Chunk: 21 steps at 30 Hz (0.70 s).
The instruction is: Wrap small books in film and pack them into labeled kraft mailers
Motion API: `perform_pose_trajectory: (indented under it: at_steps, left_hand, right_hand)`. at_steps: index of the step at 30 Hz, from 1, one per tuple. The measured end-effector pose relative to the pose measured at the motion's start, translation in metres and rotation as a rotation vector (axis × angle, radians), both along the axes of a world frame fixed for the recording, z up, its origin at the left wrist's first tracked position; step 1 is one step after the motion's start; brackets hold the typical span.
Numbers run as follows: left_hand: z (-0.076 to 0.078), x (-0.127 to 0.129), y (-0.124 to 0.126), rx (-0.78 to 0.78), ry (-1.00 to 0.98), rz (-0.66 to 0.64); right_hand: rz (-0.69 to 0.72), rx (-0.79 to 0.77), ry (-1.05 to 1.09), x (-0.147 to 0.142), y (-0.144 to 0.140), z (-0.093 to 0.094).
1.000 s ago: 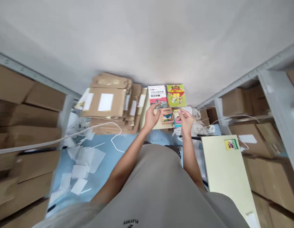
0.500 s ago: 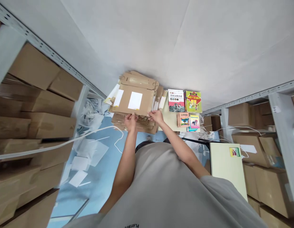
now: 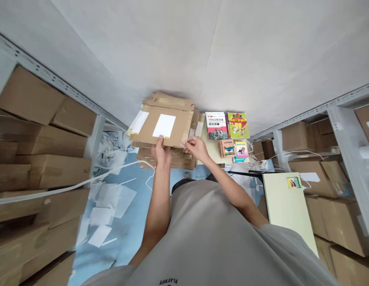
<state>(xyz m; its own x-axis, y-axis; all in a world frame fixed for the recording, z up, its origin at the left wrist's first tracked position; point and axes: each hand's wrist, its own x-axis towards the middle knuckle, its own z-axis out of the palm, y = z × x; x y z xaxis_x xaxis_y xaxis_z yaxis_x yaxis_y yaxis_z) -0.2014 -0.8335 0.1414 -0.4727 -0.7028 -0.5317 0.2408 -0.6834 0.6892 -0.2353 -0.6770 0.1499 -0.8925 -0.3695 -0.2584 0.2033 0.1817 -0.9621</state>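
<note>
Slippage is the main hazard: the top cardboard piece (image 3: 183, 124), with its white label (image 3: 164, 126), lies on an uneven cardboard stack (image 3: 181, 157), and a slackened left grip could let it slide toward the near edge. A hard pull at its near right corner could bend or tear the board, or drag loose layers beneath out of line. The white cord (image 3: 68, 187) runs close to the left forearm and could snag if that arm swings outward. Position: the top piece lies just beyond both hands. The left hand (image 3: 162, 153) is partly closed on its near edge, thumb on top, fingers largely hidden underneath. The right hand (image 3: 196, 147) is at the near right corner, thumb and fingertips nearly together; whether they pinch the board cannot be told. The books (image 3: 216, 127) rest on the counter (image 3: 210, 154), right of the stack
</note>
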Motion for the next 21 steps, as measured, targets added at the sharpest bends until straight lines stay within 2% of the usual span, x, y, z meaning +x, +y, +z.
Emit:
perform_pose_trajectory:
  at_steps: [3, 5, 8, 11, 13, 15, 18, 21]
  left_hand:
    - [0.013, -0.001, 0.013, -0.026, 0.059, -0.052]
    - [0.019, -0.004, 0.025, -0.07, 0.092, -0.119]
    - [0.023, -0.01, 0.048, -0.143, 0.143, -0.279]
    - [0.022, -0.018, 0.077, -0.188, 0.17, -0.447]
    - [0.018, -0.023, 0.102, -0.194, 0.174, -0.53]
    - [0.015, -0.028, 0.127, -0.187, 0.176, -0.597]
    - [0.013, -0.034, 0.16, -0.155, 0.187, -0.665]
    - [0.018, -0.037, 0.172, -0.142, 0.175, -0.617]
  right_hand:
    - [-0.015, -0.027, 0.029, 0.005, 0.027, 0.002]
    - [-0.076, -0.031, 0.049, 0.005, 0.055, 0.004]
    - [-0.275, -0.005, 0.128, 0.001, 0.113, 0.009]
    - [-0.509, 0.037, 0.237, 0.001, 0.187, 0.016]
    - [-0.645, 0.061, 0.261, 0.009, 0.232, 0.02]
    - [-0.731, 0.068, 0.256, 0.021, 0.261, 0.022]
    - [-0.707, 0.04, 0.222, 0.035, 0.264, 0.02]
    - [-0.649, 0.011, 0.167, 0.036, 0.229, 0.015]
